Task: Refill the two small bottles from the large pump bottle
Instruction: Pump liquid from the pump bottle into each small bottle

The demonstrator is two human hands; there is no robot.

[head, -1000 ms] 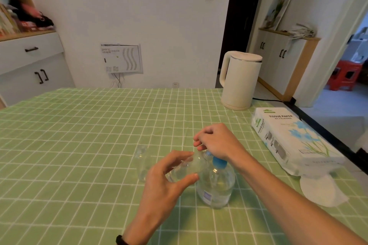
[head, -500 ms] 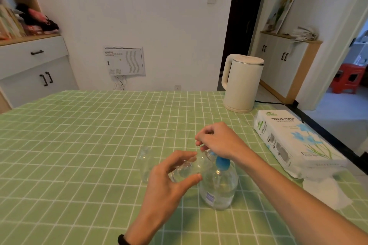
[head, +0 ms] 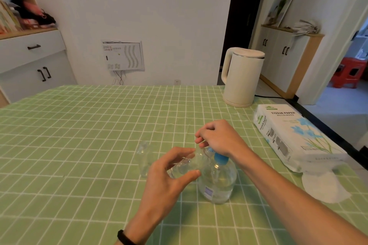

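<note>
A large clear pump bottle [head: 218,182] with a blue collar stands on the green checked tablecloth [head: 79,145]. My right hand [head: 218,138] sits curled over its pump head, hiding the nozzle. My left hand [head: 169,173] holds a small clear bottle [head: 186,164] tilted, its mouth up under the pump. The second small clear bottle [head: 143,158] stands upright on the cloth just left of my hands, untouched.
A cream electric kettle [head: 242,76] stands at the back right with its cord running off the table. A tissue paper pack [head: 292,137] lies along the right edge, a white tissue [head: 324,187] in front of it.
The view has shifted slightly; my hands and the bottles keep the same hold and pose, the right hand still on the pump head.
</note>
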